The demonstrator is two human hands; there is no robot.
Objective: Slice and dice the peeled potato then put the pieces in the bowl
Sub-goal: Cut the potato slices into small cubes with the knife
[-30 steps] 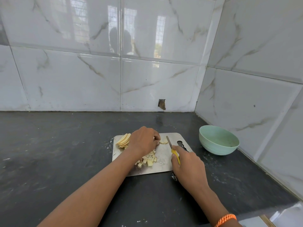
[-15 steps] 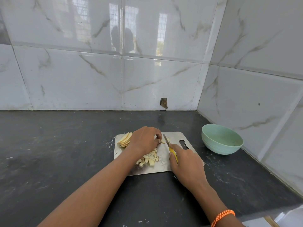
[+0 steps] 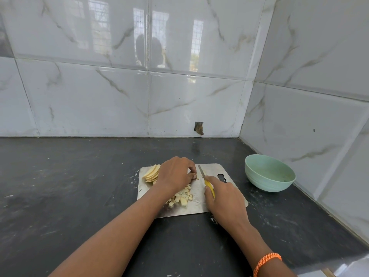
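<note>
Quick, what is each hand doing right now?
Left hand: fingers curled, pinning potato strips on the cutting board.
Right hand: gripping the yellow-handled knife, blade beside the left fingertips.

Open counter left, corner walls right

From the cutting board (image 3: 211,168), bare countertop (image 3: 69,186) runs toward 9 o'clock; the bowl (image 3: 269,172) stands at 3 o'clock, just before the side wall (image 3: 309,120).

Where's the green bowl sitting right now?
In the head view the green bowl stands on the dark counter at the right, near the tiled corner, just beyond the cutting board, apart from it.
</note>
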